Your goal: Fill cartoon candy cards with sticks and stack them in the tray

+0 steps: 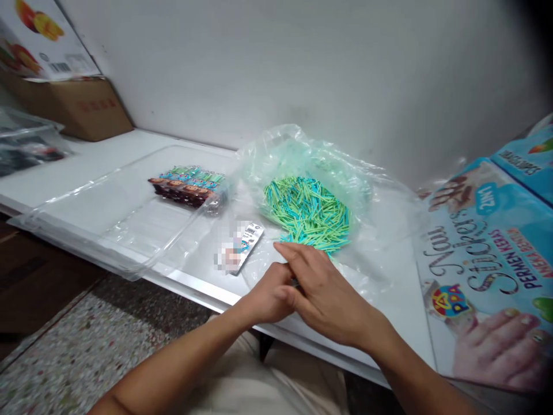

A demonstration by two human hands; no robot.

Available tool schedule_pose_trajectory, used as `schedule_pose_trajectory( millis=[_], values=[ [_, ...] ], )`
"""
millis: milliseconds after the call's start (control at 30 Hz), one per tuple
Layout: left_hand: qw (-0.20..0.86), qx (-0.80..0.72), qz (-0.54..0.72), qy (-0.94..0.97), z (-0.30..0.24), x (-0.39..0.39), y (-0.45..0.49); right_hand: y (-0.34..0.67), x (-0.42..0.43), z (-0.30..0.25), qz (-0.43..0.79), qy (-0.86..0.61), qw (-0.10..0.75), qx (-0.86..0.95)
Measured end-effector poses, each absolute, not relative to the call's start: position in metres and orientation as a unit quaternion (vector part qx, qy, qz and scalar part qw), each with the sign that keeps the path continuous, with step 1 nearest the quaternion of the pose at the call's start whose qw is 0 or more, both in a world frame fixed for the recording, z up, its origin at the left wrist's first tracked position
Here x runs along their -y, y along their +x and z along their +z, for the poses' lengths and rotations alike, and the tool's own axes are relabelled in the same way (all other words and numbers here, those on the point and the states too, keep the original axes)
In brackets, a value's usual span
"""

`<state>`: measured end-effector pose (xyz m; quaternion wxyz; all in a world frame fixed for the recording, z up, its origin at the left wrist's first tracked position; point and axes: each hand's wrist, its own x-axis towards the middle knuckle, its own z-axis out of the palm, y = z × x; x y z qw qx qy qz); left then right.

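Note:
Close together over the table's front edge are my two hands. My left hand (273,295) is closed, its fingers partly covered by the other hand. My right hand (322,285) bends over it with fingers pressed together; whatever lies between them is hidden. Just beyond my fingers, thin green and blue sticks (306,210) are heaped in an opened clear plastic bag (294,141). To the left of my hands lies a small printed packet (246,245). Further left, a clear plastic tray (125,225) holds a row of packets (188,187) with brown and blue-green parts.
A large blue printed box (488,253) reading "Nail Stickers" stands at the right. At the back left are a brown carton (93,106) with a fruit-printed box (47,43) on it and a clear container (30,141). A wall (280,63) rises behind the white table (97,150).

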<state>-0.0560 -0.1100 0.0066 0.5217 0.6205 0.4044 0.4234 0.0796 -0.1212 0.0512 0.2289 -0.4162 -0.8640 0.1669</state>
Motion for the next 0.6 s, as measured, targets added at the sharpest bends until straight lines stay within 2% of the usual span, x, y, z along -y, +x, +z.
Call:
schedule_pose_trajectory(
  millis=[100, 167, 367, 600],
  values=[
    [0.553, -0.361, 0.412, 0.628, 0.014, 0.106, -0.064, 0.087, 0.120, 0.046, 0.262, -0.447, 0.362, 0.775],
    [0.578, -0.371, 0.442, 0.577, 0.018, 0.101, -0.071, 0.090, 0.120, 0.040, 0.318, -0.483, 0.404, 0.708],
    [0.621, -0.341, 0.497, 0.501, 0.027, 0.090, -0.080, 0.079, 0.125, 0.016, 0.432, -0.473, 0.334, 0.692],
    [0.674, -0.292, 0.512, 0.445, 0.024, 0.088, -0.079, 0.078, 0.126, 0.006, 0.467, -0.470, 0.354, 0.660]
  ],
)
